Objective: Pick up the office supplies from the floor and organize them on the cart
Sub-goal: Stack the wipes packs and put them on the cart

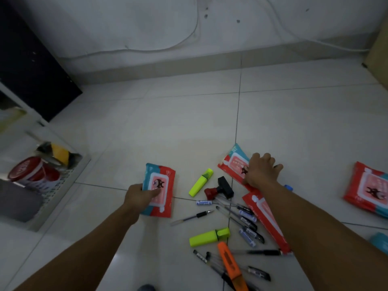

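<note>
White floor tiles (168, 127) run up to a pale wall (147, 24) with a thin cord (189, 38) hanging on it. Lots of office things lie spread on the floor. The left hand (140, 196) holds a wipes pack (160, 190) by its near edge, with the thumb curled on top. The right hand (261, 171) rests on a second pack (233, 162), fingers bent down over it, but I cannot tell if it is gripping. A third pack (266, 219) lies under the right arm, and a fourth pack (369, 190) lies far to the right. Between the hands are a yellow marker (200, 182) and a stamp (220, 189). Closer in lie another yellow marker (209, 237), an orange marker (230, 264) and many pens (245, 219) in a messy pile. On the left is the cart (60, 185), with a red tub (33, 172) and a yellow thing (59, 153) on its shelf.
</note>
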Motion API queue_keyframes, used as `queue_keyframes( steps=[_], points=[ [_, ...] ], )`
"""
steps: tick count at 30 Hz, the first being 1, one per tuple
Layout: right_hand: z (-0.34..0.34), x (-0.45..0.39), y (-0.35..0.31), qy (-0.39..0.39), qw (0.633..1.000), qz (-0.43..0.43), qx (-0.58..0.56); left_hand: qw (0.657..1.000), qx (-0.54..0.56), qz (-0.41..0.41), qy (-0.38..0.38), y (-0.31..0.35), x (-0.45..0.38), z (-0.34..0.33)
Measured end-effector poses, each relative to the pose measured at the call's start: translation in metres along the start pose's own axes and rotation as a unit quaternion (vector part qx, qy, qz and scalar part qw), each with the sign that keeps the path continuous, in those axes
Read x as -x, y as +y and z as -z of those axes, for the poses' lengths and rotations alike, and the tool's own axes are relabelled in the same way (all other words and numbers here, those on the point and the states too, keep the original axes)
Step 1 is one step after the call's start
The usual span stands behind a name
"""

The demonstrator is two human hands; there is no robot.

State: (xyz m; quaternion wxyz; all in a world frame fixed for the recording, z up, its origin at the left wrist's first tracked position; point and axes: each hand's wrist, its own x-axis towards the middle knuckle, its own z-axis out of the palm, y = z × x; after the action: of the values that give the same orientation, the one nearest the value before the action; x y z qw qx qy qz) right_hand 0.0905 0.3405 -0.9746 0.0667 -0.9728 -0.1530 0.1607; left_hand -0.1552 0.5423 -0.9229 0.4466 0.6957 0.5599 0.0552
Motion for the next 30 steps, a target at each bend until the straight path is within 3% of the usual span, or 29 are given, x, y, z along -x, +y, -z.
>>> queue_keyframes(
  steps=[2, 4, 7, 10, 12, 14, 20, 23, 30],
  points=[
    [0.003, 0.005, -0.004, 0.009, 0.997, 0.01, -0.07, 1.0, 0.029, -0.002, 0.009, 0.011, 0.009, 0.01],
    [0.012, 0.009, -0.007, 0.004, 0.976, 0.033, -0.215, 0.998, 0.048, -0.024, 0.015, 0.023, 0.017, 0.022],
    [0.036, 0.021, -0.017, 0.006, 0.902, 0.09, -0.422, 0.995, 0.066, -0.069, 0.01, 0.042, 0.031, 0.042],
    [0.066, 0.039, -0.033, -0.091, 0.824, 0.117, -0.547, 0.992, 0.086, -0.091, -0.013, 0.058, 0.045, 0.059],
    [0.087, 0.051, -0.042, -0.155, 0.811, 0.157, -0.542, 0.989, 0.113, -0.095, -0.031, 0.063, 0.056, 0.065],
    [0.11, 0.063, -0.046, -0.159, 0.823, 0.214, -0.502, 0.985, 0.133, -0.098, -0.048, 0.061, 0.069, 0.067],
    [0.172, 0.109, -0.047, -0.026, 0.827, 0.252, -0.501, 0.974, 0.175, -0.036, -0.138, 0.012, 0.098, 0.068],
    [0.186, 0.129, -0.049, -0.059, 0.806, 0.267, -0.525, 0.958, 0.206, -0.012, -0.199, 0.004, 0.108, 0.074],
    [0.198, 0.175, -0.07, -0.145, 0.815, 0.343, -0.445, 0.917, 0.249, -0.026, -0.312, 0.015, 0.133, 0.082]
  ],
)
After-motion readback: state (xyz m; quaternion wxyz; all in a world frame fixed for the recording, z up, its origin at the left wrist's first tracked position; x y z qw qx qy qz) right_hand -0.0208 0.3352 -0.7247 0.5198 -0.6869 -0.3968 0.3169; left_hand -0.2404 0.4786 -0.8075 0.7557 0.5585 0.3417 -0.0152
